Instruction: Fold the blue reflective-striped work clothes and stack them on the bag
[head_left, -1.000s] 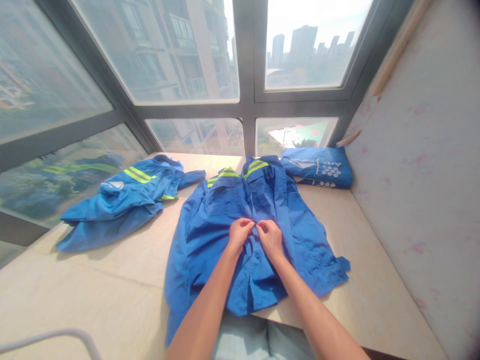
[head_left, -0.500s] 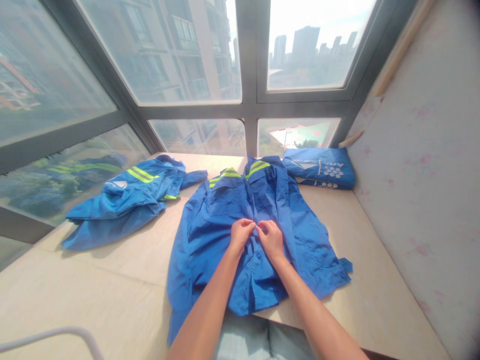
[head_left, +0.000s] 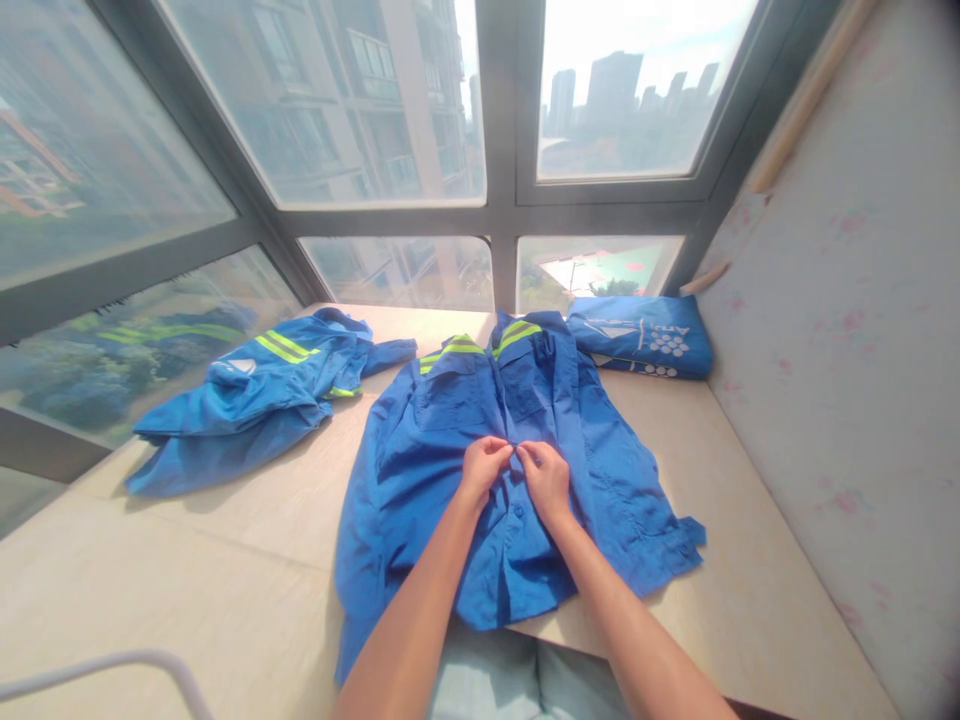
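Observation:
A blue work jacket (head_left: pixel 435 480) with yellow-green stripes at the shoulders lies spread on the pale surface, its front facing up and its collar toward the window. My left hand (head_left: pixel 486 467) pinches one front edge midway down the button line. Close against it, my right hand (head_left: pixel 545 477) pinches the other side of the front opening, fingertips almost touching the left ones. What sits exactly between the fingertips is too small to make out. Just below my hands, a button (head_left: pixel 518 510) shows on the front strip.
Another blue jacket (head_left: pixel 255 400) lies crumpled at the left by the window. A folded blue garment (head_left: pixel 641 338) with white print rests at the back right, near the wall (head_left: pixel 840 400). A white curved tube (head_left: pixel 150 657) crosses the front left corner of the pale surface (head_left: pixel 225 570).
Both hands stay at the same spot on the front opening, with only a slight shift of the fingers. The jackets lie as before; the view has moved very slightly.

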